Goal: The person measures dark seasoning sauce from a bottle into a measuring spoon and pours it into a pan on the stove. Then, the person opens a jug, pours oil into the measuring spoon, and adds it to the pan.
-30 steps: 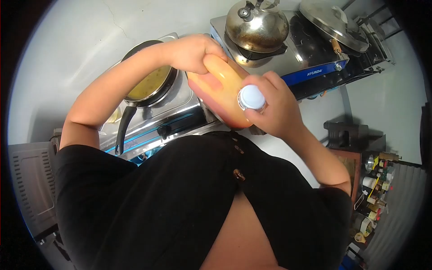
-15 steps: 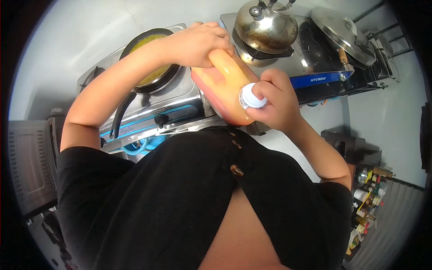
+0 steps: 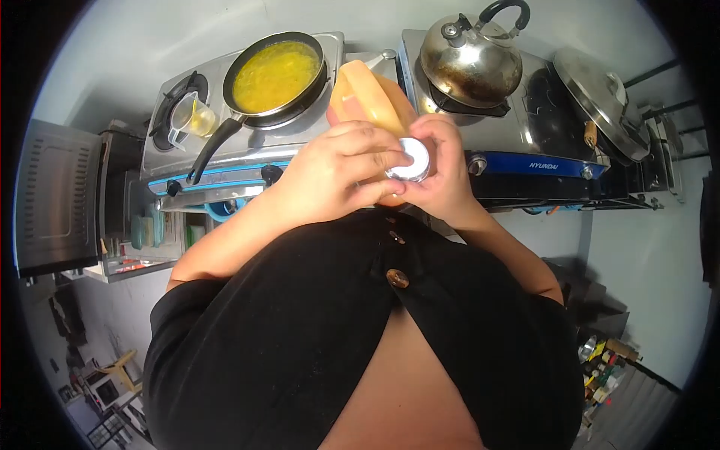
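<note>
An orange-pink jug (image 3: 375,101) with a moulded handle is held close to my chest, between the two stoves. My left hand (image 3: 334,172) has its fingers curled onto the white cap (image 3: 409,159) at the jug's neck. On the other side of the cap, my right hand (image 3: 444,169) is wrapped round the neck of the jug, its thumb near the cap's lower edge. The cap sits between both hands. A black frying pan (image 3: 324,75) with yellow liquid in it rests on the left stove.
A clear measuring cup (image 3: 187,120) stands on the left stove (image 3: 169,169). A steel kettle (image 3: 472,64) is on the right stove (image 3: 536,127), with a large round lid (image 3: 592,94) farther right. An oven-like appliance (image 3: 56,199) is at far left.
My left hand has left the jug's handle and moved down to the cap. The view has shifted, so the whole pan and the measuring cup now show.
</note>
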Available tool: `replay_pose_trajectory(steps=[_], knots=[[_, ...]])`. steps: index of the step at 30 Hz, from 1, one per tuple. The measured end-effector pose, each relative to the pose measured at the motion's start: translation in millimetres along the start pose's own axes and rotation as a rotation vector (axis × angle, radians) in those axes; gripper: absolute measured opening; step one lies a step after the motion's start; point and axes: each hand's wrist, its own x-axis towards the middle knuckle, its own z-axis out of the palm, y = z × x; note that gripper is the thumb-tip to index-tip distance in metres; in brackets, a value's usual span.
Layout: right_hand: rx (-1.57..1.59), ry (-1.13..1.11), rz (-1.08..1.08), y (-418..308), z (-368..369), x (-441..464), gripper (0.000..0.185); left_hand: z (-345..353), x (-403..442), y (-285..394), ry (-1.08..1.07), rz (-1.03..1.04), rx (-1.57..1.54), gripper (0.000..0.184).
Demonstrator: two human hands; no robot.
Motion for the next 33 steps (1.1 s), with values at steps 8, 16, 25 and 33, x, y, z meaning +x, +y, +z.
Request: replay_pose_trajectory(steps=[8, 16, 25, 33], knots=[[0.243, -0.11, 0.221, -6, 5, -2, 0.077, 1, 10, 23, -0.031, -0.182, 0.063, 0.027], [0.173, -0.075, 0.168, -10, 5, -1, 0.075, -1, 22, 30, -0.153, -0.251, 0.09, 0.026], [0.149, -0.083, 0.174, -11, 4, 0, 0.072, 0, 21, 25, -0.15, -0.176, 0.081, 0.026], [0.076, -0.1, 0.126, -5, 4, 4, 0.058, -2, 14, 21, -0.244, -0.104, 0.013, 0.015]])
